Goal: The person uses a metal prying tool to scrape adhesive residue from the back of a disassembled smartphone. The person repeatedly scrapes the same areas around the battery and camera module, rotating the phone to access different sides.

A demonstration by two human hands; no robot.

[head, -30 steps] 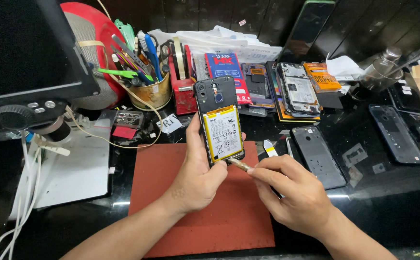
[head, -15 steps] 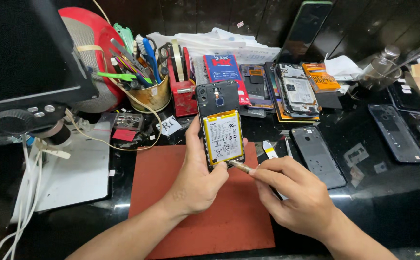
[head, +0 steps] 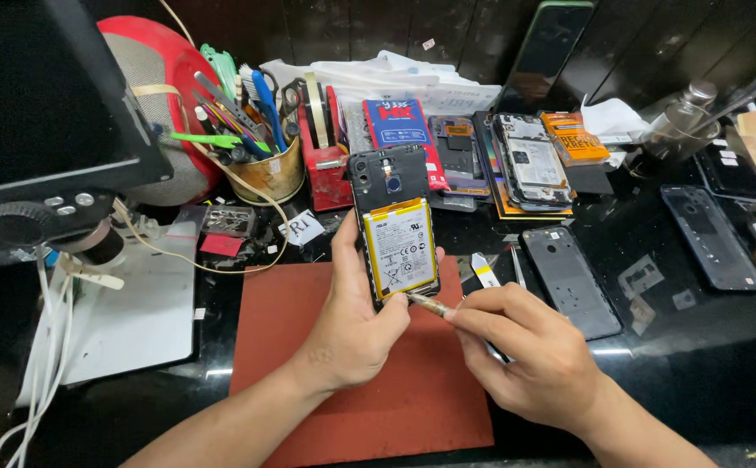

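- Left hand: grip closed around the phone, thumb on the left edge, fingers behind and wrapping the right edge. The phone is held upright above the mat, back cover off, interior facing the camera.
- Battery: yellow-edged white cell filling the lower part of the phone; the dark upper section with the camera module sits at 12 o'clock from it.
- Right hand: grip pinched on a slim tool, held like a pen. The tip meets the phone at the bottom edge of the battery, at 6 o'clock of the cell.
- Step in hand, as judged: working the tool at the lower end of the battery, either prying the cell or releasing a part there. Exact contact point is too small to tell.
- Next move calls for, as judged: a steady left grip against the tool's push, light force at a shallow angle, and a tip kept off the cell skin to avoid a puncture.
- Surface: black and glossy, mat lying on it under both hands.
- At 3 o'clock of the phone: a dark back cover lying flat, tweezers just beside it.
- At 1 o'clock: opened phones in a row.
- At 10 o'clock: brass cup full of tools, red tape dispenser next to it.
- At 9 o'clock: microscope base with white cables.
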